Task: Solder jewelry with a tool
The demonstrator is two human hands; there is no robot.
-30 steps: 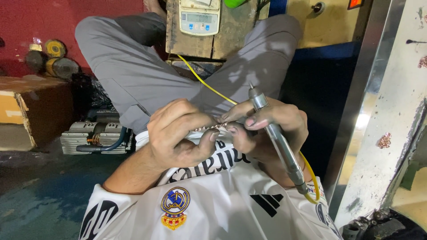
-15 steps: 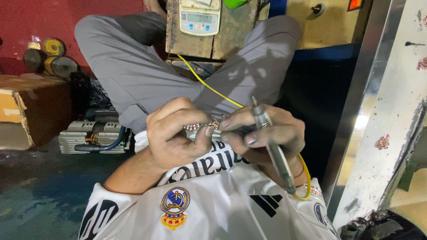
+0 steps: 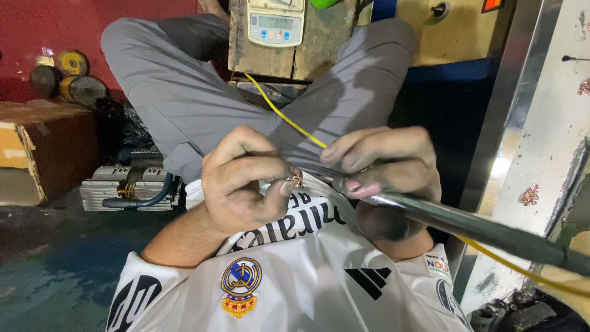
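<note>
L hand (image 3: pixel 246 184) pinching small copper-coloured piece (image 3: pixel 297 181) at fingertips, above lap. R hand (image 3: pixel 384 169) gripping metal handpiece (image 3: pixel 467 226) pen-style, fingers closed. Piece looking tiny, light, rigid, prob slippery; holding by edges, tight pinch.

a small weighing scale (image 3: pixel 276 21) sits at top centre of the frame, pale body with a rectangular grey-green screen (image 3: pixel 275 21) and coloured buttons below it. a brown cardboard box (image 3: pixel 43 150) with a pale label patch (image 3: pixel 13 147) stands at the left edge. an orange-red sign (image 3: pixel 491 5) shows at upper right, cut off by the frame.
</note>
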